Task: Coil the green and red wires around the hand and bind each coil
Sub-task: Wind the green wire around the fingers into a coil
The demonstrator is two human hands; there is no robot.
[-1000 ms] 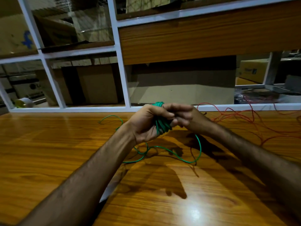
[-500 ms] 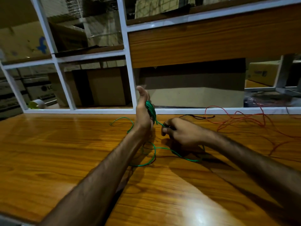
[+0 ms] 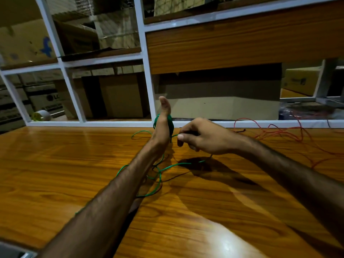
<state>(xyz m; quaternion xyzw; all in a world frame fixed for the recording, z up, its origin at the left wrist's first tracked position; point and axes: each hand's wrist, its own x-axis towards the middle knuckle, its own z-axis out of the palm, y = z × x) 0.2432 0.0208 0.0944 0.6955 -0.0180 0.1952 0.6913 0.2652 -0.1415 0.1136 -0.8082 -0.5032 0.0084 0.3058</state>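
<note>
Wooden bench (image 3: pixel 55 164) takes up most of the view, white shelf frame (image 3: pixel 149 71) with cardboard boxes behind it.

Progress-wise I'd say under halfway. The red wire (image 3: pixel 279 131) is lying loose and tangled at the far right of the bench, well apart from both hands, not coiled at all. The green wire (image 3: pixel 163 168) is partly done: a bundle of turns sits around the left hand (image 3: pixel 162 131), but a good stretch of slack loops on the bench under the left forearm. So finish the green turns, bind that coil, then do the whole thing again for red.

The left hand stands upright, thumb pointing up, other fingers hidden behind it, the turns wrapped across the palm. The right hand (image 3: pixel 201 138), just beside it, is curled with thumb and fingertips pinching the green strand. That short taut bit runs roughly sideways from coil to pinch; the coil's long axis looks about vertical, along the hand.
</note>
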